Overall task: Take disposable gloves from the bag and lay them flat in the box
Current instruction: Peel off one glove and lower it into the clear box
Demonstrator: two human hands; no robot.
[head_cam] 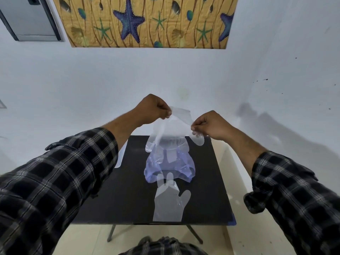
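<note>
A clear disposable glove (pixel 171 131) hangs in the air above the far part of the black table (pixel 114 199), fingers pointing down. My left hand (pixel 152 110) pinches the left corner of its cuff and my right hand (pixel 209 125) pinches the right corner, stretching the cuff between them. Below it a bluish transparent bag (pixel 169 167) lies crumpled on the table's middle. A second clear glove (pixel 170 201) lies flat on the table in front of the bag, fingers toward the bag. A translucent box (pixel 120 157) shows partly at the table's left edge, mostly hidden by my left forearm.
The small black table stands on metal legs (pixel 111 233) over a pale tiled floor, pushed against a white wall. A starfish-pattern panel (pixel 147 21) hangs on the wall above. A grey cabinet (pixel 31 17) is at the upper left.
</note>
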